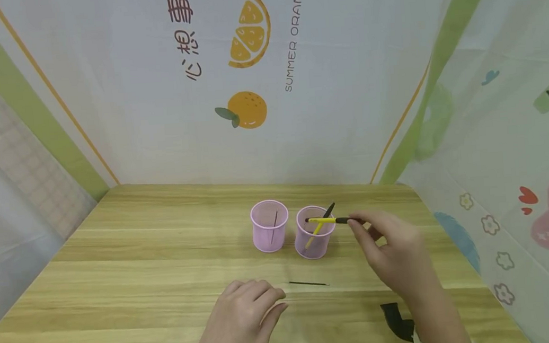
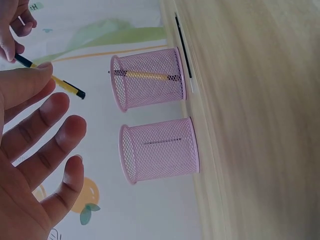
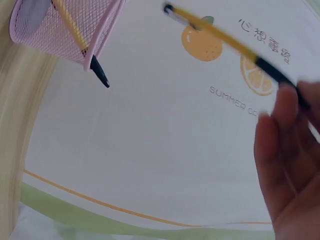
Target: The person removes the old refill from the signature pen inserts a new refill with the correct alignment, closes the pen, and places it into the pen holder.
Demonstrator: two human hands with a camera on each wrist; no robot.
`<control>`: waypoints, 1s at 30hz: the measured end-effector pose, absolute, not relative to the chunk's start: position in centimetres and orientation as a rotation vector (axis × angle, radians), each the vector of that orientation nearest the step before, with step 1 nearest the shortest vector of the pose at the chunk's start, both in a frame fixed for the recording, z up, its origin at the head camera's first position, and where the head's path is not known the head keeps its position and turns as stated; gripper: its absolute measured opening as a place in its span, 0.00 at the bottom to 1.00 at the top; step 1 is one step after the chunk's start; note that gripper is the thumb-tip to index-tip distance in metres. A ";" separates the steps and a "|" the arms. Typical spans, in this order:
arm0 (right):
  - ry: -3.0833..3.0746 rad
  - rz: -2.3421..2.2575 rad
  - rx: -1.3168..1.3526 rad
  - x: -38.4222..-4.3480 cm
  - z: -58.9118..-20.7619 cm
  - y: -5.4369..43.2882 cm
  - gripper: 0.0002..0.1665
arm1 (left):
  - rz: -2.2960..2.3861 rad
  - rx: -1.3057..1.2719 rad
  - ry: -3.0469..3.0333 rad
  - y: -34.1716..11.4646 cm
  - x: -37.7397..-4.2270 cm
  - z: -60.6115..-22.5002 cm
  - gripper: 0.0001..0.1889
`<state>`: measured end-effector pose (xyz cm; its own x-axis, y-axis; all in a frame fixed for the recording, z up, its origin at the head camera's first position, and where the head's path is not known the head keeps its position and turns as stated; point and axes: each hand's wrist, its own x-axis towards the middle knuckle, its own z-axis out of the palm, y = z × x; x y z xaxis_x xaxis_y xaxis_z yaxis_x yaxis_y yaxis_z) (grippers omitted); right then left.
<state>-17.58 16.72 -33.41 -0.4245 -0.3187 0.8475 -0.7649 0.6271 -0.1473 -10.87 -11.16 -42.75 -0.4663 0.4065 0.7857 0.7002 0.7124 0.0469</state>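
My right hand (image 1: 397, 250) pinches a yellow pen (image 1: 323, 220) by its black end and holds it level above the right pink mesh cup (image 1: 324, 245). Another yellow and black pen (image 3: 72, 25) leans inside that cup, its black end past the rim. The left pink mesh cup (image 1: 269, 242) stands beside it and holds a thin dark refill (image 2: 162, 142). A similar thin black refill (image 1: 308, 283) lies on the table in front of the cups. Left of that refill, my left hand (image 1: 246, 317) hangs with relaxed, spread fingers and nothing in them.
A wooden table (image 1: 133, 266) carries both cups. Printed white cloth (image 1: 328, 120) hangs behind it and along both sides. A curved black piece (image 1: 398, 322) shows beside my right wrist.
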 end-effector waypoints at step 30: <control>-2.477 0.736 0.492 -21.7 -35.1 15.2 0.05 | -0.526 -0.812 -2.131 -11.2 -11.0 -43.5 0.09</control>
